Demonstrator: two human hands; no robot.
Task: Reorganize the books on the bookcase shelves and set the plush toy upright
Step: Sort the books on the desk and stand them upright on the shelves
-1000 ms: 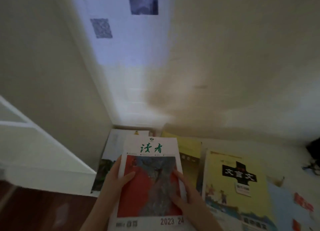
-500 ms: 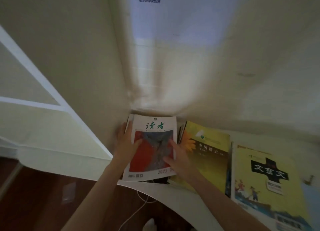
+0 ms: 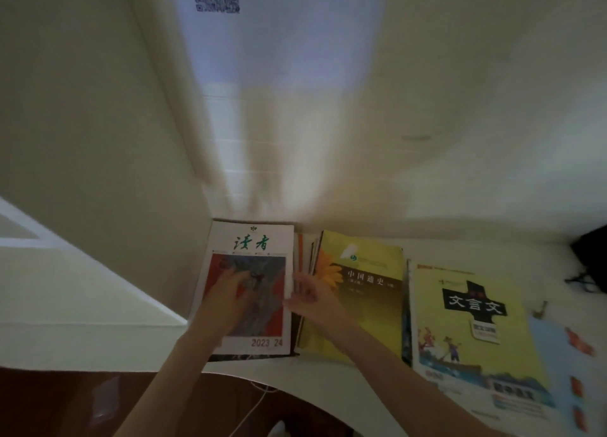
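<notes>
A magazine [image 3: 259,239] with a red and grey cover picture and a white border lies flat on a stack in the left corner of the white shelf [image 3: 328,374]. My left hand [image 3: 226,292] rests flat on its cover with the fingers spread. My right hand [image 3: 312,292] touches the magazine's right edge with loosely bent fingers and lies over a yellow book [image 3: 371,272] with a sunflower. Right of that lies a bigger yellow book [image 3: 473,305] with a black cross-shaped title block. No plush toy is clearly in view.
A pale blue booklet [image 3: 558,364] with red marks lies at the far right. A dark object [image 3: 591,259] sits in the right back corner. The bookcase side panel [image 3: 98,141] rises at the left. A white cable [image 3: 253,407] hangs below the shelf over the dark floor.
The magazine was carried back into the left corner and now lies flat on the stack. My left hand has moved onto the cover. My right hand has slid to its right edge.
</notes>
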